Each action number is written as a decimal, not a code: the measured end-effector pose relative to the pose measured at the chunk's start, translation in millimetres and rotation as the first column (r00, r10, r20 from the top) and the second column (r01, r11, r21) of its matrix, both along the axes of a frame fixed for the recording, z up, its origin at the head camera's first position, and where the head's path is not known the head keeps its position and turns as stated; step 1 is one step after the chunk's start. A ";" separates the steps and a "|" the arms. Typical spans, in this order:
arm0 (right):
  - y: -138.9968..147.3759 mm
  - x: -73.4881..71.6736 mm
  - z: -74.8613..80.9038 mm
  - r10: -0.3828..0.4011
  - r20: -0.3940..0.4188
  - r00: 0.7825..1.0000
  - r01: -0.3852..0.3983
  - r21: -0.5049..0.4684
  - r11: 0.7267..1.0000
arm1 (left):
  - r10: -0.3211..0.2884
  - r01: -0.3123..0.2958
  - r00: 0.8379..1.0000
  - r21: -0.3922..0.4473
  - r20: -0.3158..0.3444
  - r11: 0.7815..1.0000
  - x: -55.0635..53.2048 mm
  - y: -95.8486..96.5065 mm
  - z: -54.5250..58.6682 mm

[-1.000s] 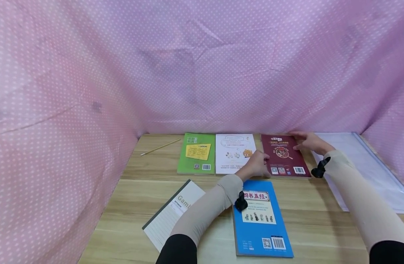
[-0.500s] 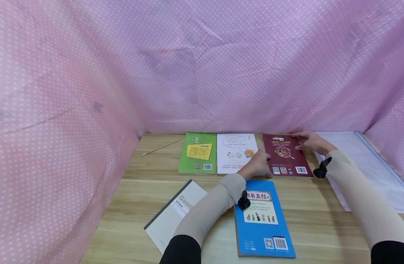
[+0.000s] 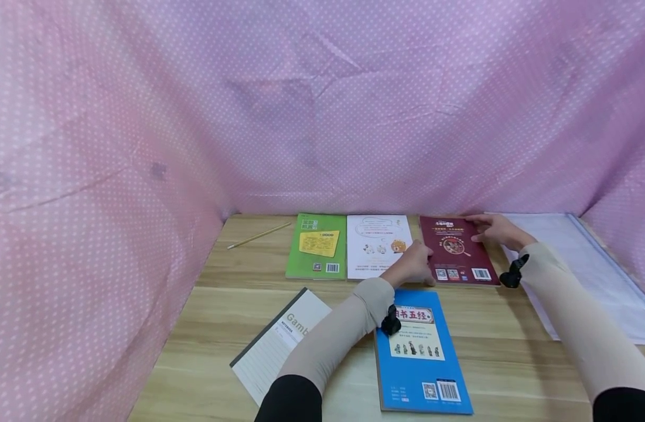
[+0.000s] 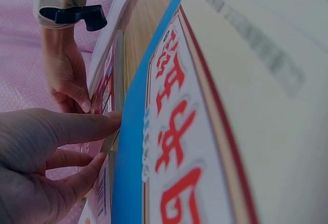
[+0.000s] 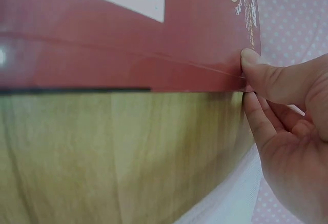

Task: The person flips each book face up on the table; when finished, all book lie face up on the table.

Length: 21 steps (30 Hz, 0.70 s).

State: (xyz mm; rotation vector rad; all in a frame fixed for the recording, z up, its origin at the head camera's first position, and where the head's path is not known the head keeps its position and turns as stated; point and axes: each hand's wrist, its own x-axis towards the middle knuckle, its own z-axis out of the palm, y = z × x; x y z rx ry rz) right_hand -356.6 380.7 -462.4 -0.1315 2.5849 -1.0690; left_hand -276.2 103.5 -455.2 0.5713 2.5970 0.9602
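A maroon book (image 3: pixel 454 251) lies back cover up at the far right of the row on the table. My left hand (image 3: pixel 414 264) pinches its near left corner; in the left wrist view the thumb (image 4: pixel 87 126) and fingers meet around that corner. My right hand (image 3: pixel 498 228) holds the far right corner. In the right wrist view its thumb (image 5: pixel 266 75) presses on the cover and the fingertips sit at the edge below. A white book (image 3: pixel 377 246) with cartoon animals lies left of the maroon one, partly covered by my left hand.
A green book (image 3: pixel 317 246) and a pencil (image 3: pixel 259 235) lie farther left. Nearer are a blue book (image 3: pixel 427 375) and a notebook (image 3: pixel 277 340), partly under my left forearm. A clear plastic sheet or folder (image 3: pixel 570 264) lies at right. A pink dotted cloth (image 3: pixel 322 117) hangs behind.
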 end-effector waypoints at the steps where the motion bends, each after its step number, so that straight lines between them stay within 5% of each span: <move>1: 0.3 0.3 0.7 0.002 0.001 1.000 -0.002 0.002 1.000 | 0.005 -0.005 1.000 0.000 0.001 1.000 0.4 0.8 1.0; 13: 0.7 3.1 5.2 -0.010 0.011 1.000 0.011 -0.041 0.999 | 0.002 -0.004 0.999 -0.048 -0.046 0.999 2.9 6.9 5.6; 21: -7.3 6.6 7.7 -0.029 0.026 0.999 0.031 -0.051 0.998 | -0.012 0.012 1.000 -0.006 -0.008 1.000 2.1 3.3 7.1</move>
